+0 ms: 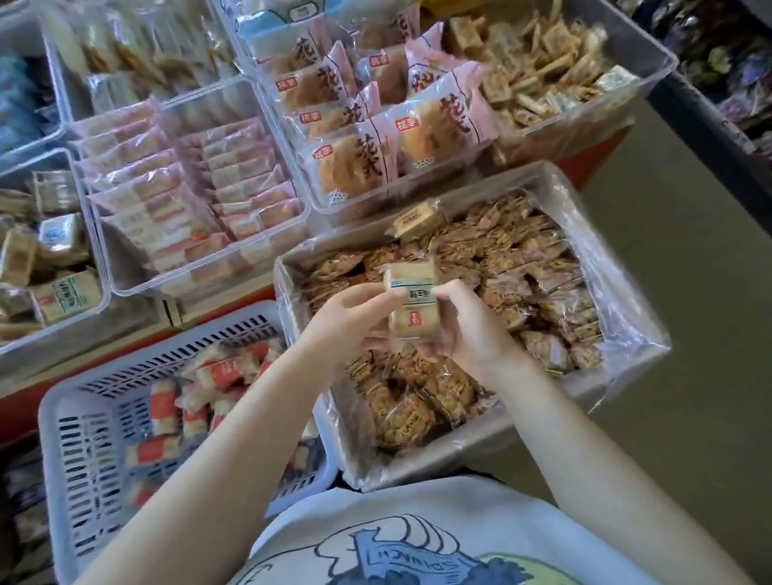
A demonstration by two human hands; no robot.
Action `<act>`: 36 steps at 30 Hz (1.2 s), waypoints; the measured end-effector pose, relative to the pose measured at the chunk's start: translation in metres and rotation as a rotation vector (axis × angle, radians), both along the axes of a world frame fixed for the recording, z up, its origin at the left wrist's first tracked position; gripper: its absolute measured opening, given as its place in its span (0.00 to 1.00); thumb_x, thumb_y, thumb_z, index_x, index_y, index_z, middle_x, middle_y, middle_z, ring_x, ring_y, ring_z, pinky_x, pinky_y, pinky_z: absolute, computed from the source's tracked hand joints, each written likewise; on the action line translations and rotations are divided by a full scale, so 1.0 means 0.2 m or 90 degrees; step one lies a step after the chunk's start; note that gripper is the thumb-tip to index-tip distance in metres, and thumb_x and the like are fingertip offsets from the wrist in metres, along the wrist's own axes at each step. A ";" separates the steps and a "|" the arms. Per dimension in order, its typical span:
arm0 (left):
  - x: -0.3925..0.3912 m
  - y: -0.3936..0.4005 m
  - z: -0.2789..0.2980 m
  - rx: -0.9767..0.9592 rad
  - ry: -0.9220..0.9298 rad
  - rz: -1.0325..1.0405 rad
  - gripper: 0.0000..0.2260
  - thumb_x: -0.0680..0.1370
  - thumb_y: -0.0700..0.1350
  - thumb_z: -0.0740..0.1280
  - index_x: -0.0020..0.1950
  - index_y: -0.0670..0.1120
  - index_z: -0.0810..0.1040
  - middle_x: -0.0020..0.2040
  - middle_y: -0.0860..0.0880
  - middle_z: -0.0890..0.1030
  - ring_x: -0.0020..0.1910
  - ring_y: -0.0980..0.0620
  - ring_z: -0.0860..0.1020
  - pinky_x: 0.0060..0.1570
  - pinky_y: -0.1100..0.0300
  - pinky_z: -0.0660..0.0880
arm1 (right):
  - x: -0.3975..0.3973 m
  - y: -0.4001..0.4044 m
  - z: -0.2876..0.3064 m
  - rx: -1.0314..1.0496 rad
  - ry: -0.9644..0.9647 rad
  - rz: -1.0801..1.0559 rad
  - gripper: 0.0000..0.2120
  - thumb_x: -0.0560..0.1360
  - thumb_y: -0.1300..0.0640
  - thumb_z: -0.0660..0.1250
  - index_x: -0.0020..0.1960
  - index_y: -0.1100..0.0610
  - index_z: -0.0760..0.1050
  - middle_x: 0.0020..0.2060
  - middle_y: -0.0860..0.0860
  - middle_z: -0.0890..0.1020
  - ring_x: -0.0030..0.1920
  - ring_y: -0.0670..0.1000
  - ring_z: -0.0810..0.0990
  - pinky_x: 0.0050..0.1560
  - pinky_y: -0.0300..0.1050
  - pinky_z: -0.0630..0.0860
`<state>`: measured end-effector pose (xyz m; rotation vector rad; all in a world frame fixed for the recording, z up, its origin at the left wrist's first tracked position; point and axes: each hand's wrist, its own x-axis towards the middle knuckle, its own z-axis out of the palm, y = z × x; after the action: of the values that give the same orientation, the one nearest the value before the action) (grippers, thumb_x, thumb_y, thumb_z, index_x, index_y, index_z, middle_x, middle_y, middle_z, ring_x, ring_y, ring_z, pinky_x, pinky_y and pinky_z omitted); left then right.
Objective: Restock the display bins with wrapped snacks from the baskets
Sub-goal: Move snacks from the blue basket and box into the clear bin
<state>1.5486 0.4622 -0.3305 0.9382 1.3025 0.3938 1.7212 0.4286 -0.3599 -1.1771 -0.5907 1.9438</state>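
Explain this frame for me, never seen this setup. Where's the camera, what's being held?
No robot here: one wide-angle camera on a person's head looks down at their bare hands. The left hand and right hand together hold a small tan wrapped snack with a pale label, fingers curled in a grip around it. Below sits a plastic-lined box of brown wrapped snacks, beside a pale slotted plastic basket with orange-and-white packets. Beyond stand clear display bins of wrapped snacks.
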 end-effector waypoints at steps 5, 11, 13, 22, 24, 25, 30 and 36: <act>-0.18 0.06 0.03 0.021 -0.003 0.130 0.13 0.75 0.51 0.74 0.55 0.46 0.82 0.41 0.49 0.86 0.36 0.54 0.80 0.39 0.58 0.77 | -0.12 0.08 0.11 0.052 -0.278 0.050 0.21 0.82 0.42 0.56 0.66 0.55 0.73 0.55 0.62 0.81 0.41 0.52 0.81 0.36 0.47 0.77; -0.54 0.09 0.03 0.051 0.014 0.250 0.19 0.74 0.50 0.75 0.57 0.39 0.77 0.39 0.47 0.84 0.34 0.53 0.82 0.35 0.59 0.78 | -0.56 0.15 0.21 0.286 -0.549 0.187 0.23 0.75 0.47 0.73 0.66 0.43 0.67 0.62 0.45 0.75 0.60 0.45 0.76 0.59 0.43 0.74; -0.66 0.07 0.05 0.069 0.030 0.260 0.18 0.74 0.52 0.75 0.56 0.42 0.78 0.41 0.47 0.85 0.34 0.53 0.82 0.37 0.59 0.80 | -0.74 0.16 0.21 0.330 -0.615 0.180 0.26 0.73 0.47 0.75 0.67 0.45 0.69 0.59 0.44 0.77 0.58 0.45 0.76 0.55 0.42 0.73; -1.79 0.13 -0.11 0.316 0.464 0.298 0.21 0.79 0.56 0.67 0.68 0.46 0.75 0.65 0.45 0.75 0.67 0.45 0.71 0.61 0.54 0.69 | -1.56 0.32 0.18 0.178 -0.531 0.150 0.19 0.76 0.44 0.71 0.63 0.48 0.71 0.56 0.45 0.76 0.56 0.47 0.75 0.47 0.40 0.71; -2.04 0.15 -0.22 0.277 0.647 0.166 0.34 0.78 0.65 0.64 0.78 0.50 0.63 0.79 0.43 0.61 0.78 0.42 0.57 0.75 0.44 0.55 | -1.71 0.36 0.18 0.211 -0.546 0.161 0.19 0.76 0.44 0.71 0.63 0.48 0.71 0.56 0.46 0.77 0.56 0.49 0.76 0.49 0.43 0.72; -2.13 0.16 -0.27 0.243 0.684 0.087 0.39 0.76 0.70 0.62 0.81 0.54 0.55 0.82 0.46 0.54 0.80 0.43 0.50 0.77 0.43 0.47 | -1.78 0.39 0.19 0.237 -0.556 0.167 0.18 0.76 0.45 0.71 0.61 0.48 0.71 0.54 0.46 0.78 0.54 0.48 0.77 0.47 0.42 0.72; -2.30 0.15 -0.39 0.248 0.682 -0.067 0.38 0.77 0.73 0.53 0.82 0.58 0.47 0.83 0.49 0.48 0.81 0.45 0.41 0.78 0.43 0.42 | -2.12 0.63 0.27 0.397 -0.652 0.201 0.13 0.78 0.50 0.71 0.58 0.50 0.70 0.45 0.43 0.78 0.43 0.45 0.78 0.43 0.45 0.75; -2.32 0.17 -0.41 0.258 0.629 -0.048 0.34 0.78 0.72 0.45 0.82 0.60 0.49 0.83 0.51 0.48 0.80 0.47 0.39 0.76 0.45 0.39 | -2.52 0.94 0.17 0.706 -0.877 0.286 0.12 0.76 0.59 0.70 0.59 0.56 0.75 0.53 0.55 0.77 0.52 0.53 0.77 0.49 0.46 0.78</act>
<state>1.0842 0.4954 -0.4115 1.6269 2.1096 0.1145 1.2168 0.6176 -0.3255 -1.4426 -2.3550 0.4398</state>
